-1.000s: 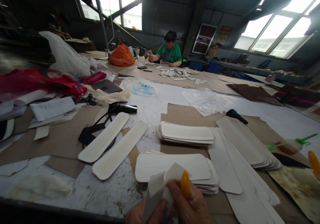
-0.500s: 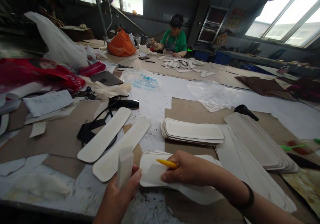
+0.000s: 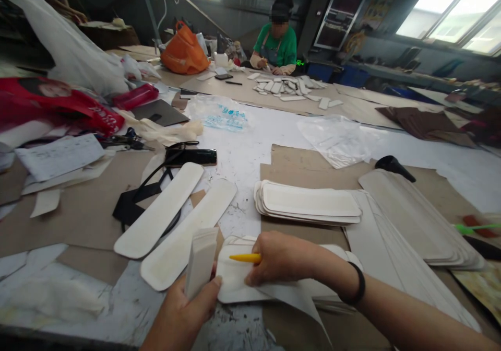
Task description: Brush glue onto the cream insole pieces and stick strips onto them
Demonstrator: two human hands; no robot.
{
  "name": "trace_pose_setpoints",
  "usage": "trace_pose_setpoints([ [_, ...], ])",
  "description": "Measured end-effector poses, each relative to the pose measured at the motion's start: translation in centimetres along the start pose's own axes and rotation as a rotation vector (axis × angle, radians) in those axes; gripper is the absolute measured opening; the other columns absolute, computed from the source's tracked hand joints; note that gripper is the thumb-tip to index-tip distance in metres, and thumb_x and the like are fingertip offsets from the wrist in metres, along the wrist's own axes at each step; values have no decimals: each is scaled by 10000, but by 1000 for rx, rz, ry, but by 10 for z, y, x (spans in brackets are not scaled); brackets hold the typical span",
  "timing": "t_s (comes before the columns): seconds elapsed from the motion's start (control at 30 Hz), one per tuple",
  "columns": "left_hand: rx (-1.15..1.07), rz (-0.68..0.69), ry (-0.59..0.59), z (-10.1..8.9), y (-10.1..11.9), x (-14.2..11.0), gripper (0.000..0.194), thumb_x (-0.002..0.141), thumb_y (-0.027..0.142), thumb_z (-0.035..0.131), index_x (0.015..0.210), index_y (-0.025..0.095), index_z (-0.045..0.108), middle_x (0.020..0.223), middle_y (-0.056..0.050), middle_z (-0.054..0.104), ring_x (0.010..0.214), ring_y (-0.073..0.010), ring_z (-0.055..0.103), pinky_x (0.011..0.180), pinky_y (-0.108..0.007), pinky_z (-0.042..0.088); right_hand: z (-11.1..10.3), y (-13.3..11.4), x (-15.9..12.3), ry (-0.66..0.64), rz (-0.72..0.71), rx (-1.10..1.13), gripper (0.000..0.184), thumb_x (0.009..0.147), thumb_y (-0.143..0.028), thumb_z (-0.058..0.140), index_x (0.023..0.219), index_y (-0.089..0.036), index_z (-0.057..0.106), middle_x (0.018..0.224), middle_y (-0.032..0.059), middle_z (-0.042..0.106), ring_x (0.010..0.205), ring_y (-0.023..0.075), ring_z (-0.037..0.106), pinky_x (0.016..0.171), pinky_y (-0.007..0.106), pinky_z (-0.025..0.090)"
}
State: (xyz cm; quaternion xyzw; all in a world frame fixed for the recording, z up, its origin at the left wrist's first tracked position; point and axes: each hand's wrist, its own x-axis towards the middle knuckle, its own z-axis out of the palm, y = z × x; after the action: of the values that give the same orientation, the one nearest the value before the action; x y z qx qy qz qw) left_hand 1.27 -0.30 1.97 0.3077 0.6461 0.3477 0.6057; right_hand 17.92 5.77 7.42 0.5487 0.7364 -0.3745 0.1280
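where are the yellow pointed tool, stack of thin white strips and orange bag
Yellow pointed tool (image 3: pixel 246 257), head view, exposed length
Stack of thin white strips (image 3: pixel 201 262), head view, visible side
Orange bag (image 3: pixel 185 52), head view, front side

From where I stand I see 1 slim black band (image 3: pixel 361 283) around the right wrist (image 3: pixel 343 275), the right hand (image 3: pixel 274 259), left hand (image 3: pixel 191 304) and visible forearms (image 3: pixel 403 312) all bare.
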Motion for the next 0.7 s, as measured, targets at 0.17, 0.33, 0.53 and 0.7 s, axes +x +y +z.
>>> trace_pose_setpoints([
  [0.17, 95, 44, -5, -1, 5, 4, 308, 533, 442, 684, 625, 168, 577, 389, 52, 410, 392, -110, 355, 408, -224, 258, 1, 2, 0, -13, 4, -10, 292, 627, -378, 634, 734, -123, 729, 589, 63, 645, 436, 127, 483, 370, 223, 304],
  [0.33, 225, 91, 100, 3, 8, 5, 310, 512, 488, 711, 551, 208, 585, 420, 30, 466, 460, -184, 455, 489, -286, 375, 3, -2, 0, 11, -1, -14, 302, 649, -403, 637, 755, -135, 728, 612, 75, 656, 455, 138, 496, 383, 224, 304],
  [0.53, 181, 65, 93, 3, 5, 4, 316, 547, 457, 703, 604, 172, 578, 467, 38, 507, 472, -137, 440, 462, -242, 339, 8, 22, -44, 180, -11, -86, 148, 699, -321, 634, 658, -184, 671, 594, 41, 635, 535, 163, 535, 448, 231, 269],
  [0.7, 165, 7, 91, -4, -4, 10, 448, 481, 509, 735, 686, 130, 611, 439, 43, 505, 479, -144, 465, 475, -248, 380, 24, 75, -105, 349, 247, 100, 151, 797, -244, 494, 683, -189, 576, 700, 22, 633, 628, 162, 563, 557, 235, 339],
])
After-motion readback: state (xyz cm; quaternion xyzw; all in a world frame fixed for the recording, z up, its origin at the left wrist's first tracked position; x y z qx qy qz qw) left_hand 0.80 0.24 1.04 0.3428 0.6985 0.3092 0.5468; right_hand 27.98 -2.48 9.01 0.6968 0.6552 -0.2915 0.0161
